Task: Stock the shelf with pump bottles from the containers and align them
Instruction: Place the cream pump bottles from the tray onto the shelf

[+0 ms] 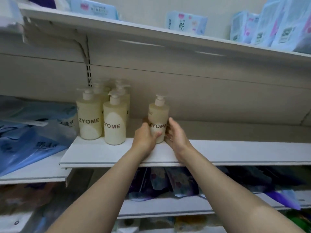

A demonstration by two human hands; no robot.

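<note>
Fingers (158,134) of both hands clasp the pump bottle (158,115) — upright.

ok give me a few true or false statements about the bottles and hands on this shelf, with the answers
1. Both hands hold one pump bottle. True: left hand and right hand grip its sides.
2. That bottle touches the group of bottles. False: it stands apart, to their right.
3. The held bottle lies on its side. False: it stands upright on the white shelf.
4. The front bottles' labels read ZYOME. True.
5. The shelf above holds pump bottles. False: it holds pale blue packets.
</note>
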